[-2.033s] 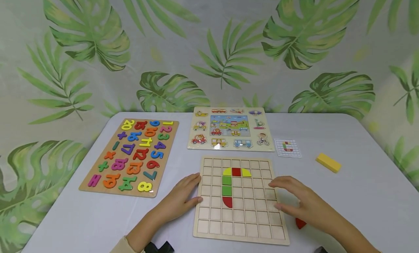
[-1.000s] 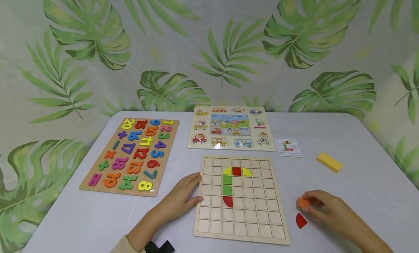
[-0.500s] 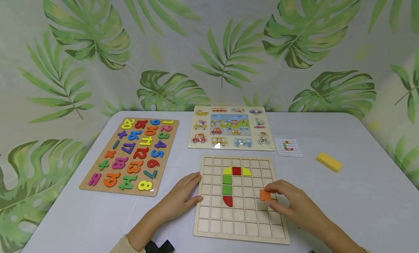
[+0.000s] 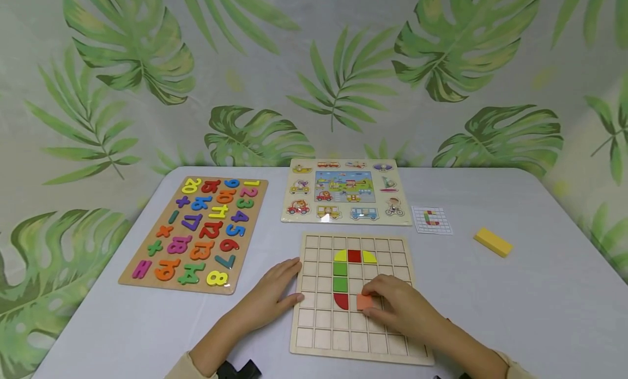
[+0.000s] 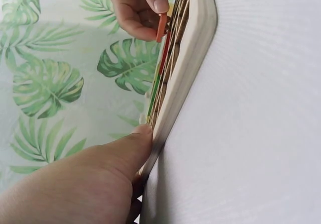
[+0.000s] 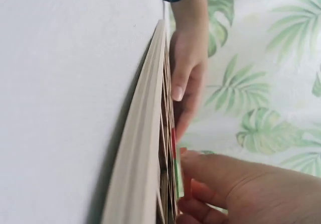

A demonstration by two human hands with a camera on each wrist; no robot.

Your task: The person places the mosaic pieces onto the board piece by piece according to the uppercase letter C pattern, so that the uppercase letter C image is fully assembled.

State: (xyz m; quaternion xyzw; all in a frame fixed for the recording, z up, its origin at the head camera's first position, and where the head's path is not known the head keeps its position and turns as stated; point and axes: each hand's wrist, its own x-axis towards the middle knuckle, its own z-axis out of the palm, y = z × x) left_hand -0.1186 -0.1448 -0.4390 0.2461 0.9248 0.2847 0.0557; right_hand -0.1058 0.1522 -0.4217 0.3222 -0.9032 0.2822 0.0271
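Note:
My right hand (image 4: 399, 308) pinches an orange square tile (image 4: 364, 302) between thumb and fingers, over the wooden grid board (image 4: 314, 335). The tile is tilted a little above the cells, just right of a red quarter-round piece (image 4: 341, 301); the left wrist view shows this orange tile (image 5: 161, 27) edge-on. Lying in the grid are two green squares (image 4: 340, 284), a red square (image 4: 354, 256) and two yellow quarter-round pieces (image 4: 369, 257). Along the board's left edge rests my left hand (image 4: 267, 294), fingers extended and thumb touching the rim.
A small pattern card (image 4: 432, 221) and a yellow block (image 4: 493, 242) lie right of the board. Behind it is a vehicle picture puzzle (image 4: 392, 218); a number puzzle board (image 4: 245, 248) is at left. A loose red piece is mostly hidden under the right forearm.
My right hand went from the board's right edge to the table, picked up the orange tile beside a red piece, and carried it left over the grid. The left hand has stayed put.

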